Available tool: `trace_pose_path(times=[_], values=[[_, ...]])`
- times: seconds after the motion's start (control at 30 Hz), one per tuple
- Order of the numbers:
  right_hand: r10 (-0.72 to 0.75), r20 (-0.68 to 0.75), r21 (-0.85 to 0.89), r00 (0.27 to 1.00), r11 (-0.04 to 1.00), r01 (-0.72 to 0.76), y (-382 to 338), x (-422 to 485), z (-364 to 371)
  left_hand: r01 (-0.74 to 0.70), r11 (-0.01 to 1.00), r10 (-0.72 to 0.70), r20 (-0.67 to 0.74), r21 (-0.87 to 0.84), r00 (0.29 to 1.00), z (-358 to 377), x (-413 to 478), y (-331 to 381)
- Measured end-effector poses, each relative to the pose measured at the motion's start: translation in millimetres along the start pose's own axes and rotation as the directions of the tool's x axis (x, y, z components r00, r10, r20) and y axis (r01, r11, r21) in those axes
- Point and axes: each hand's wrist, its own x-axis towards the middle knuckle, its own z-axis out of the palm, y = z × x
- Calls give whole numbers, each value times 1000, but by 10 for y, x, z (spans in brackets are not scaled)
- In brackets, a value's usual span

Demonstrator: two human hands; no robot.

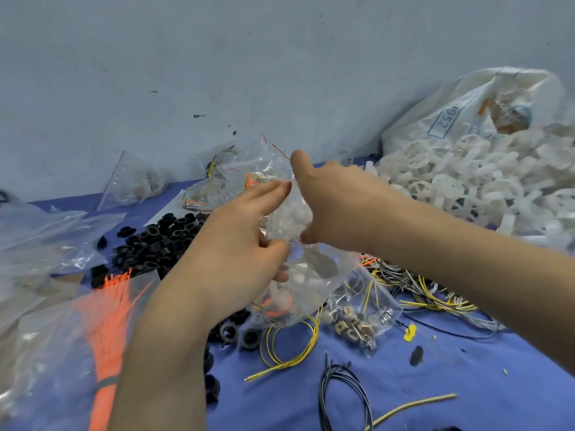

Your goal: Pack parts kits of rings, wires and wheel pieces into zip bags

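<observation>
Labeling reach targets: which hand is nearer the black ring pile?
Left. The left hand sits just right of the black ring pile, gripping the zip bag; the right hand grips the bag's far side, farther right.

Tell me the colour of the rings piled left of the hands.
The rings are black; the head view shows them best.

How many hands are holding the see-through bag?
2. The left hand pinches the zip bag's left side; the right hand grips its right side. No others show.

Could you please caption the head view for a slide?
Left hand and right hand hold a clear zip bag above black rings, yellow wires, white wheel pieces.
</observation>
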Motion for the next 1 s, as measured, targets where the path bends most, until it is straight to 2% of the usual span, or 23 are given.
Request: trace_pose_path(times=[0.13,0.2,0.3,0.37,0.47,0.53,0.6,0.67,0.7,0.73,0.77,0.83,0.87,0.93,1.0], values=[[63,74,174,995,982,-75,127,68,-131,7,999,-7,-21,36,1000,-1,6,-10],[79,54,120,995,989,-85,213,80,-135,-7,997,9,-28,75,1000,-15,10,-18],[69,-63,14,996,998,-69,380,73,-126,5,998,-1,-63,63,998,-69,16,-59],[88,-30,14,996,996,-87,532,79,-151,19,998,-14,-94,59,996,-130,-2,-95],[137,76,333,988,930,-155,764,88,-107,57,985,-43,-87,164,995,-266,-42,-148],[167,143,601,976,769,-219,849,83,9,53,992,-44,-84,113,995,-323,-50,-189],[168,189,842,967,480,-248,849,73,111,17,995,-6,-119,99,993,-319,-26,-207],[171,153,965,973,187,-185,800,62,122,-36,996,51,-190,82,980,-282,19,-220],[174,109,987,979,99,-127,761,53,108,-59,995,75,-222,81,972,-267,37,-222],[187,39,992,982,107,-60,720,27,96,-82,992,104,-242,98,965,-253,54,-226],[207,-61,975,976,223,13,668,-19,84,-105,987,134,-251,126,959,-240,64,-224],[143,-288,800,947,579,156,501,-141,73,-151,973,190,-237,172,953,-223,76,-217],[54,-354,689,934,691,221,393,-201,65,-175,966,216,-219,191,951,-207,76,-201],[-79,-345,586,935,761,280,235,-248,61,-209,957,246,-179,201,953,-168,82,-160],[-95,-280,584,955,773,248,196,-228,66,-216,963,238,-137,160,962,-125,80,-121]])
